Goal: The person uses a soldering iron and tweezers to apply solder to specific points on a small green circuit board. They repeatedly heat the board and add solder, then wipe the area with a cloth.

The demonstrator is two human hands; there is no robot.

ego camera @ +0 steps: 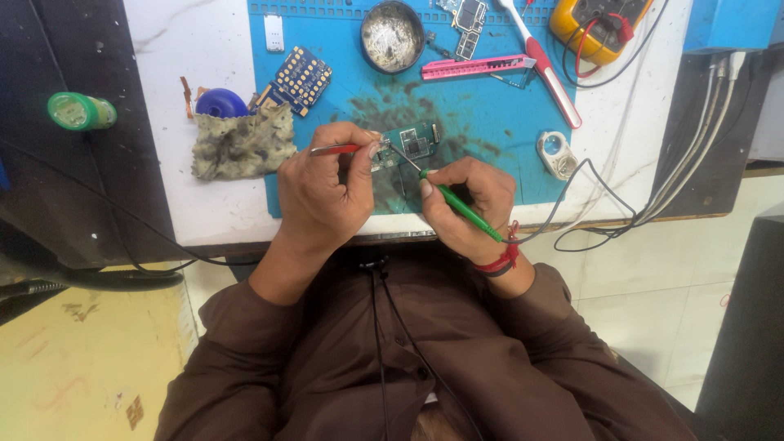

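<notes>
A small green circuit board (414,141) lies on the blue work mat (490,114) near the table's front edge. My left hand (322,192) grips red-handled tweezers (335,149), their tips at the board's left edge. My right hand (464,204) holds a green-handled soldering iron (461,208) like a pen. Its thin metal tip points up-left and touches the board close to the tweezers. A black cord runs from the iron's rear off to the right.
On the mat lie a blue circuit board (300,79), a round metal tin (392,36), a pink utility knife (478,67), a red-and-white tool (545,69) and a loupe (555,153). A dirty rag (242,143) sits left, a yellow multimeter (599,24) far right, a green spool (80,111) far left.
</notes>
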